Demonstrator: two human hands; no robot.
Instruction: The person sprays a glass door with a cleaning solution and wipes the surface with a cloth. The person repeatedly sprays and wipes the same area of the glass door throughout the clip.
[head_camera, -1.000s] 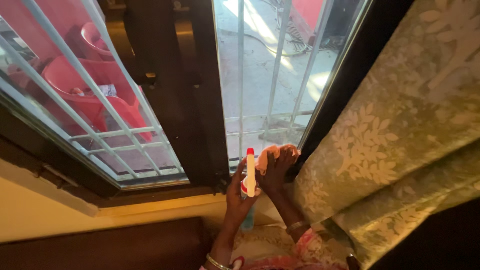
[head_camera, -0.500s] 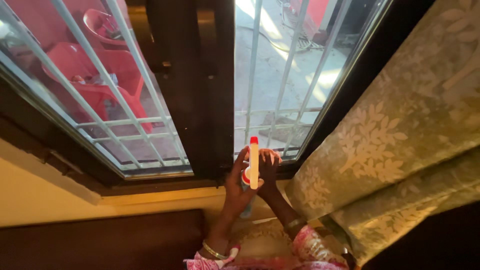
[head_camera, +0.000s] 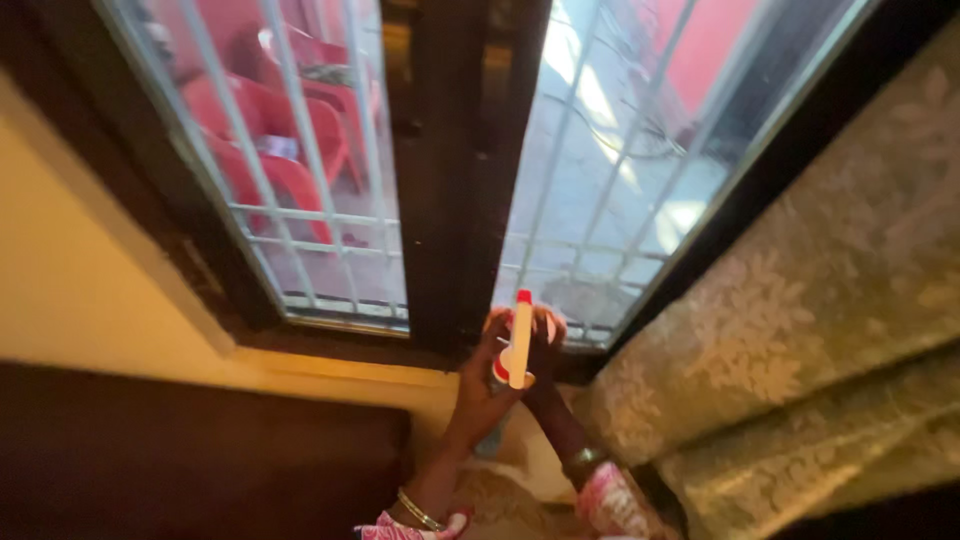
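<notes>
A dark-framed window (head_camera: 465, 180) with pale metal bars fills most of the view, its two glass panes parted by a broad dark upright; red plastic chairs (head_camera: 285, 135) stand outside beyond the left pane, and sunlit paving shows beyond the right pane (head_camera: 600, 190). A green curtain (head_camera: 790, 330) with a pale leaf pattern hangs down the right side, touching the frame's edge, and a cream wall runs along the left under the sill. Judging by the pictures, the step in hand is wiping the bottom corner of the right pane, close to the dark upright. The left hand (head_camera: 478, 385) is closed around a spray bottle (head_camera: 519, 338) with a white head and red tip, held upright just below the glass. The right hand (head_camera: 545, 345) lies flat against the lower glass right behind the bottle, almost touching the left hand; whether it presses a cloth there I cannot tell, since the bottle and fingers cover it. A next move would call for keeping the bottle clear of the wiping hand and steady pressure along the bottom rail.
</notes>
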